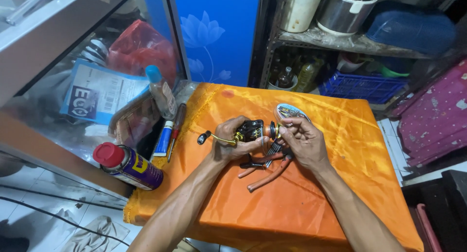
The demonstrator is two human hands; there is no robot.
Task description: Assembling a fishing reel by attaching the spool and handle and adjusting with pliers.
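A small black and gold fishing reel (252, 130) is held over an orange cloth-covered table (316, 198). My left hand (232, 142) grips the reel body, with its gold crank and black knob (203, 137) sticking out to the left. My right hand (302, 141) pinches the reel's spool end. Under my hands lie pliers with reddish-brown handles (265, 176). A round flat line spool with a printed label (291, 111) lies just behind my right hand.
At the table's left edge stand a blue spray can with a red cap (127, 165), a screwdriver (176, 130), a blue and white tube (164, 139) and a clear bottle with a blue cap (161, 92). A metal shelf with pots (346, 11) and a blue crate (360, 85) is behind.
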